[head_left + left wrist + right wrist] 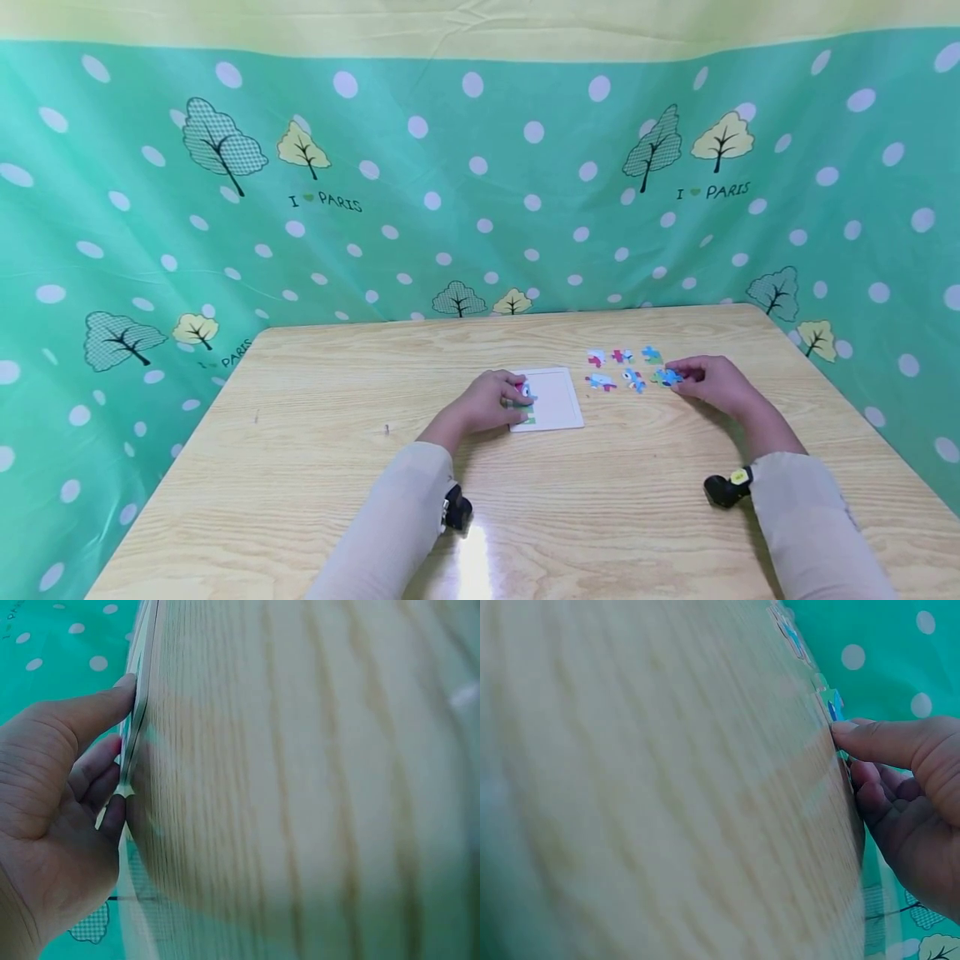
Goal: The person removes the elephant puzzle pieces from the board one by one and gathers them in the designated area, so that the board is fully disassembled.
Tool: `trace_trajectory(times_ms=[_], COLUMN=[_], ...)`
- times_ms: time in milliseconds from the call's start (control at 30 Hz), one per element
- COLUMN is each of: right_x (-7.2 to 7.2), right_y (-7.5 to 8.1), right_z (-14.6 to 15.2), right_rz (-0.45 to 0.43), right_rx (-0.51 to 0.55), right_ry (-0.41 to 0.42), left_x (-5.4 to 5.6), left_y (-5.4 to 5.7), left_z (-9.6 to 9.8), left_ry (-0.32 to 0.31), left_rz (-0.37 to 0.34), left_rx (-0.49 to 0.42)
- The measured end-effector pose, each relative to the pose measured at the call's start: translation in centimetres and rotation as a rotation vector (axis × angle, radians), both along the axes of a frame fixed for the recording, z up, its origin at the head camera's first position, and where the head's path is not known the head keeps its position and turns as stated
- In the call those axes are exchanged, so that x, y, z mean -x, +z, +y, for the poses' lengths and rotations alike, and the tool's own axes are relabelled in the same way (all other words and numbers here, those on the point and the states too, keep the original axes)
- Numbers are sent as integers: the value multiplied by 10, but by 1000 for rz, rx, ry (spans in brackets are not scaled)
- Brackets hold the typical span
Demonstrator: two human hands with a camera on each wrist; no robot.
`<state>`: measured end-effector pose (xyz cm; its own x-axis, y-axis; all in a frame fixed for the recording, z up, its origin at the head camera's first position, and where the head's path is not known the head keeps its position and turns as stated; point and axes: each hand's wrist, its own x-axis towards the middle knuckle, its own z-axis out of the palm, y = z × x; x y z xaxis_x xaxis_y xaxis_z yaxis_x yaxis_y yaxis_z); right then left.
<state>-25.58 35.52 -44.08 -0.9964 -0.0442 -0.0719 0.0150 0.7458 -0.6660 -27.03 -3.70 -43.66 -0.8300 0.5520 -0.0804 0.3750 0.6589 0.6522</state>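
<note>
My left hand (491, 398) grips the left side of a white puzzle tray (558, 404), its fingers over the tray's colourful left part. A picture piece (527, 390) shows between those fingers; the rest of that side is hidden. In the left wrist view the thumb lies against the edge of the tray (142, 682). At the right, my right hand (712, 382) pinches a blue and green puzzle piece (667, 377) by its right end. The right wrist view has the thumb at this piece (834, 705), low over the tabletop.
Several loose puzzle pieces (622, 356) lie in two rows between the tray and my right hand. The wooden table (300, 467) reaches back to a green dotted curtain (480, 200). A black wrist camera (726, 490) sits by my right sleeve.
</note>
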Motion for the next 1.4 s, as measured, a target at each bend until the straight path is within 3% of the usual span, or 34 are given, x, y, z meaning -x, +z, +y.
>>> trace_trajectory(times_ms=[267,800,1067,1400], right_x=[-2,-11,-16,-19], right_y=[-1,9,16,29], right_z=[2,-13,-22,-39], right_rz=[31,149,228,226], right_rx=[49,119,170,237], right_ry=[11,-139,-137,-80], left_x=[1,0,0,-1], left_y=[-3,-3,-3,-2], left_z=[-1,1,0,-1], left_ry=[-6,-5,-1,5], left_rz=[16,37,37,27], left_rx=[5,15,13,-5])
